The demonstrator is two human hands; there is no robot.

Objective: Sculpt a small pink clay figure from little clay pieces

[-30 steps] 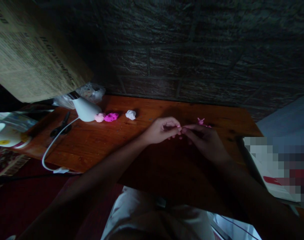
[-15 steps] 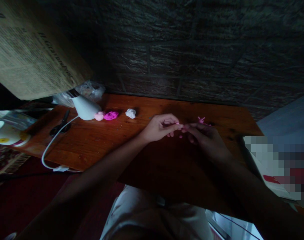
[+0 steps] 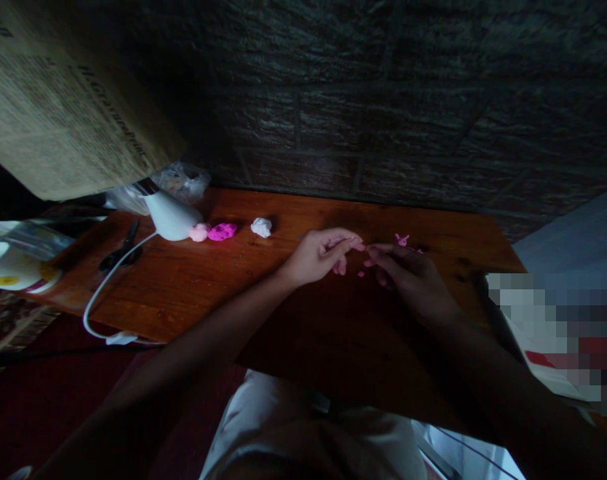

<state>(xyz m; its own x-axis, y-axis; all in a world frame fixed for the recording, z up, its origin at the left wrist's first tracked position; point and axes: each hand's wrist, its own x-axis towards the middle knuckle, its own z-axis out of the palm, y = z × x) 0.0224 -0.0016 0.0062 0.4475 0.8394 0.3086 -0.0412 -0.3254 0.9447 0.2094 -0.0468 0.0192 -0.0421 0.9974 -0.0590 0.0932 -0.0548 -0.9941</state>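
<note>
My left hand [image 3: 320, 255] is pinched over the middle of the wooden table, a tiny bit of pink clay at its thumb and fingertip, mostly hidden. Close by on the right, my right hand [image 3: 413, 275] has thumb and forefinger pressed together; whatever lies between them is too small and dark to make out. A slim gap separates the two sets of fingertips. Beneath them a small pink clay piece [image 3: 360, 274] lies on the table. Just beyond my right hand is a little pink clay figure [image 3: 402, 240] with thin points sticking up.
Lumps of light pink clay [image 3: 199, 232], bright magenta clay [image 3: 222, 231] and white clay [image 3: 261, 227] sit left of my hands. Beside them stands a lamp base [image 3: 170, 215] with a white cable, under a newsprint shade [image 3: 78, 107]. Dark scissors [image 3: 120, 250] lie farther left. A brick wall [image 3: 328, 120] rises behind.
My fingertips, which met half a second ago, are now slightly apart. The left fingertips have risen a little. The clay pieces on the table have stayed put.
</note>
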